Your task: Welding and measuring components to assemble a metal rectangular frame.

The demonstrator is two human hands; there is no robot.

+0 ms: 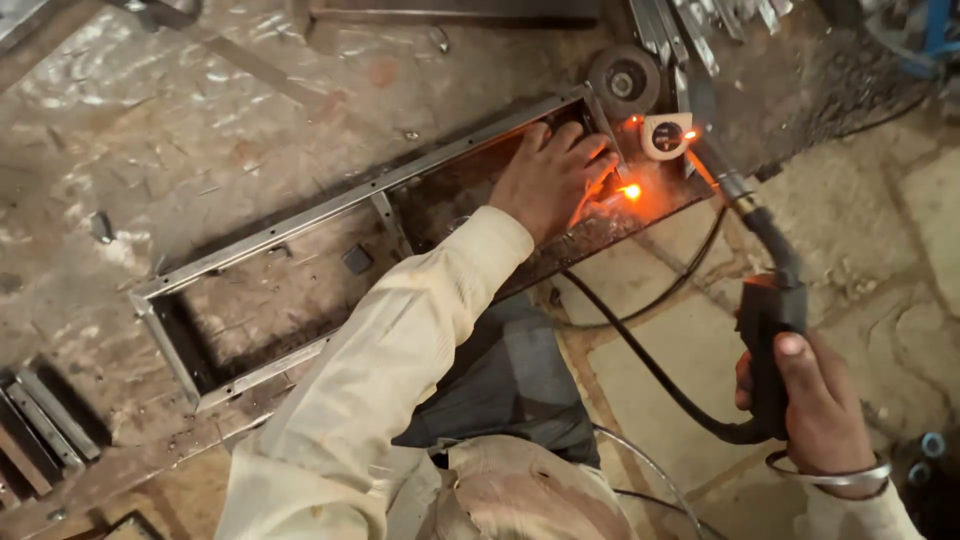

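— What is the right hand (822, 405) doing?

— Its grip is wrapped tight around the black handle of a welding torch (768, 330), thumb laid up along the back of the handle. A metal bangle (830, 474) sits on that wrist. The torch's neck runs up and to the left, and its tip ends at a bright orange glow (630, 190) on the steel.

— And the left hand (548, 178)?

— It lies palm down inside the far end of a long rectangular steel frame (330, 205), fingers close together and pressed flat, their tips just beside the glow. It grips nothing that I can see; it seems to be steadying the frame, though the glare hides the fingertips somewhat. The cream sleeve (400, 360) reaches diagonally across the frame to get there.

— Where does the frame lie?

— Flat on a worn, scuffed steel tabletop (180, 120), running from lower left to upper right. A cross-piece divides it near the middle. The glow is at its right end, on the near side rail.

— Anything else close by?

— A round grinding disc (624, 80) lies just past the frame's far corner, and a small white-rimmed round object (667, 134) sits beside it, lit orange. A black cable (650, 365) trails from the torch handle down over the stone floor (900, 230). Short steel bars (45, 425) lie at the lower left.
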